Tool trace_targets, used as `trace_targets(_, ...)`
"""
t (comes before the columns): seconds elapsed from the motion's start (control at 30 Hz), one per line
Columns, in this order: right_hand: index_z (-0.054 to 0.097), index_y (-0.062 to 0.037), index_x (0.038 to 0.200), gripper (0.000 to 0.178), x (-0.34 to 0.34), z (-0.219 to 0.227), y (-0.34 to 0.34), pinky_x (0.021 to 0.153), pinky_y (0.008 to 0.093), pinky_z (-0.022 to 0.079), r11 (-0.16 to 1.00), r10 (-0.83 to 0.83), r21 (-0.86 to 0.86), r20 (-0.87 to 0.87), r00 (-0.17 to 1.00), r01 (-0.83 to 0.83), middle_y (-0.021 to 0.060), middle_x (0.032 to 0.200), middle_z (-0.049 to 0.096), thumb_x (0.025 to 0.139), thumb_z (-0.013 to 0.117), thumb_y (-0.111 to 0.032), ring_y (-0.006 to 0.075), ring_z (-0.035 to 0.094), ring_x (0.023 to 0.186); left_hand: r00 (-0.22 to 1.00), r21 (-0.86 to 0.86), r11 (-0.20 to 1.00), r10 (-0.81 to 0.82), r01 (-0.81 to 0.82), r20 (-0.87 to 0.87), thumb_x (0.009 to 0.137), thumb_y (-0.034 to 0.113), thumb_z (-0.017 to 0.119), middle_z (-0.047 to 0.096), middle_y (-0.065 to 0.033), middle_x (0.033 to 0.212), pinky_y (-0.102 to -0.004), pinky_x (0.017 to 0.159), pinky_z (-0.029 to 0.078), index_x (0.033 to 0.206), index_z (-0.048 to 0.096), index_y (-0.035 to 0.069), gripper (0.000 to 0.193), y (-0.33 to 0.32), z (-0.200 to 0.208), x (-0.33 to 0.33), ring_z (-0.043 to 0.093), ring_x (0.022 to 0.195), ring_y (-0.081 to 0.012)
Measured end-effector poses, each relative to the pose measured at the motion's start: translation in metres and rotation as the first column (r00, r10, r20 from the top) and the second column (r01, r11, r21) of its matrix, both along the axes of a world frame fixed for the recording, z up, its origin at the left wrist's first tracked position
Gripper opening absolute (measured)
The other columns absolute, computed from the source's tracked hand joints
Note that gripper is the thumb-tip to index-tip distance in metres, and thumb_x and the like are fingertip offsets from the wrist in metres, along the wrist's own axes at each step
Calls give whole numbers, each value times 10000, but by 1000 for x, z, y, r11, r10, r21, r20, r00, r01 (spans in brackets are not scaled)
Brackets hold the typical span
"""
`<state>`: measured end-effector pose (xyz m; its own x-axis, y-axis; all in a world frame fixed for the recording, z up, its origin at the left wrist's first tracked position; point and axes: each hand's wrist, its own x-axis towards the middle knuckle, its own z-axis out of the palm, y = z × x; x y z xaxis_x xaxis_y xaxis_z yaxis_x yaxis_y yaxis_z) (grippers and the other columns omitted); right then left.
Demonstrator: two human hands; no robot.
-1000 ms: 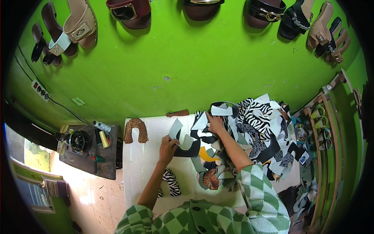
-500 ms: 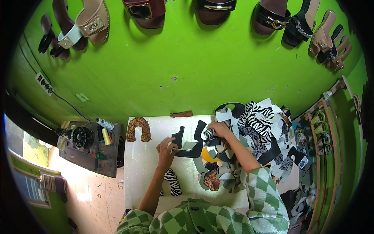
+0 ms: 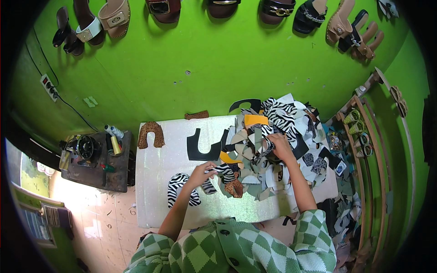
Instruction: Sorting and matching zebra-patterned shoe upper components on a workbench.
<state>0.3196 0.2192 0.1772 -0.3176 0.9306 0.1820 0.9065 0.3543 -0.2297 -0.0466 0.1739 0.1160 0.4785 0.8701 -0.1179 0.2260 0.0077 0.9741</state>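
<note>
My left hand is over the middle of the table, its fingers closed at the end of a zebra-striped scrap. Beyond it lies a black U-shaped cutout. A zebra-striped arch-shaped piece rests beside my left forearm, partly hidden by it. My right hand reaches into the heap of offcuts, fingers bent down among the pieces; what they grip is partly hidden. A leopard-print scrap lies at the heap's near edge, and a yellow-orange piece on its far side.
A leopard-print arch piece lies at the far left of the white table. A small side table on the left carries thread spools and a black wheel. Sandals hang on the green wall; a wooden rack stands right.
My left hand has moved from the black cutout toward me, to a zebra-striped scrap. My right hand has gone rightward into the heap. The head view has shifted to the right.
</note>
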Motion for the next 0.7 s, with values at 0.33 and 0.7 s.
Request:
trace_targets(0.33,535,-47,1185,479,-7,-4,-65,892,355,419,995,-52,-96,-435,899,11,152,1176,516,722,656,-70,327,517,1059,955,-360,897,-178,257,238,930,113,507,641,-87,878,-258,643,497,1171,493,-31,282,-39,-49,11,590,720,-116)
trace_targets(0.7,579,-19,934,178,-37,-18,-90,694,322,448,935,-258,41,-605,754,353,120,838,565,760,603,-46,254,560,747,854,152,952,-160,266,-495,805,136,618,653,-159,953,-368,789,486,1096,586,29,312,-68,-96,4,624,874,-323)
